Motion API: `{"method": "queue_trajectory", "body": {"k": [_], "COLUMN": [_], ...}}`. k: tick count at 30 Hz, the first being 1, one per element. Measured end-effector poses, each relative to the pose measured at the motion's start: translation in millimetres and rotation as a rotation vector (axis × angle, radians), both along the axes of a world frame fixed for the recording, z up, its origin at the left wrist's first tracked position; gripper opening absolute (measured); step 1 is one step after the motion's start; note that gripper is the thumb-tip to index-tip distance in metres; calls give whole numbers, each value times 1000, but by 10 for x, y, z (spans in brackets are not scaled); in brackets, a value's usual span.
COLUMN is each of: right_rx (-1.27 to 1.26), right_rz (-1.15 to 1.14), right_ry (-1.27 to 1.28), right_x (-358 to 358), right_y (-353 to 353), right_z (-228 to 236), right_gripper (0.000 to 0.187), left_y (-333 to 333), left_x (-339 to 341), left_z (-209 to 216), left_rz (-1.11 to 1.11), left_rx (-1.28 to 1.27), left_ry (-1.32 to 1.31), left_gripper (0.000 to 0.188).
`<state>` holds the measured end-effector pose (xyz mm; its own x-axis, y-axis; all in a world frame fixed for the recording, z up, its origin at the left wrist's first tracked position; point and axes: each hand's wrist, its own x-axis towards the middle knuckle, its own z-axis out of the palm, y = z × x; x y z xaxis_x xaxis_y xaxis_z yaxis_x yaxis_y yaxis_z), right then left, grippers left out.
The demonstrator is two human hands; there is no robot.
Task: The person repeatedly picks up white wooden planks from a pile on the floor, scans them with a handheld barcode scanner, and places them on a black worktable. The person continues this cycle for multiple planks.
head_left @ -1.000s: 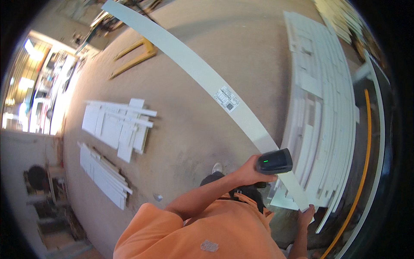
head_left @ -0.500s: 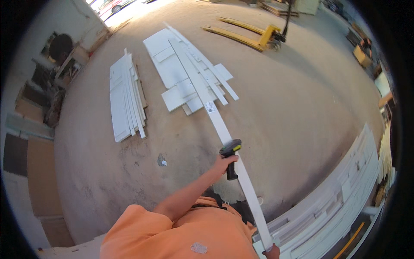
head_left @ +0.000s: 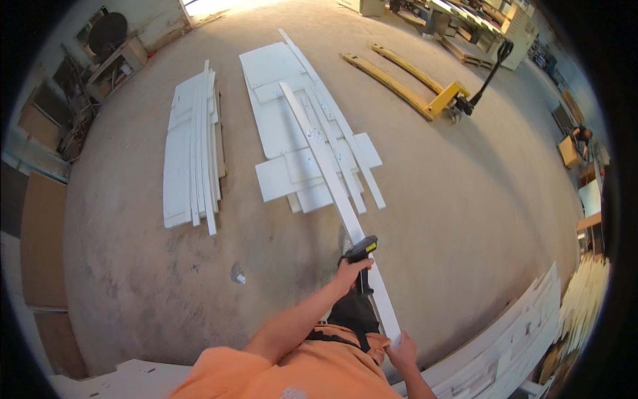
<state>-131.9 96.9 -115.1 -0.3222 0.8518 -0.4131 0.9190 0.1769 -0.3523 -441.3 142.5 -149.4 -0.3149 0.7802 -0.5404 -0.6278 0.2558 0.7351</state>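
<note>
While carrying a long white board (head_left: 332,179) over the floor, holding its near end tight in right hand (head_left: 403,349), gripping a scanner (head_left: 362,256) in left hand (head_left: 350,271). Next, probably lowering carefully onto the white pile (head_left: 292,139).

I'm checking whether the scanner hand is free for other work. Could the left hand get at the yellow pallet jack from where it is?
Probably not. The left hand grips a handheld scanner beside the long white strip, and the yellow pallet jack stands far across the concrete floor, beyond arm's reach.
</note>
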Motion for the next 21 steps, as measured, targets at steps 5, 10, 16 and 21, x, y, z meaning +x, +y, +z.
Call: {"method": "queue_trajectory", "body": {"k": [5,10,16,21], "right_rx": [114,200,174,141], "right_rz": [87,68,171,162], "right_ry": [169,85,108,133], "right_x": [-1673,-2933,-3971,-4799], "right_y": [1940,3724,5316,5987], "right_z": [-314,-553,-563,-566], "right_gripper": [54,52,57,59], "left_y": [1013,1168,757,550], "left_x": [-798,-1679,-2291,-2476], "left_z": [-235,-59,253,242], "left_rz": [-11,109,505,540], "left_rx": [125,-133,-328,-458], "left_ry": [210,329,117,77], "left_gripper": [36,34,22,23]}}
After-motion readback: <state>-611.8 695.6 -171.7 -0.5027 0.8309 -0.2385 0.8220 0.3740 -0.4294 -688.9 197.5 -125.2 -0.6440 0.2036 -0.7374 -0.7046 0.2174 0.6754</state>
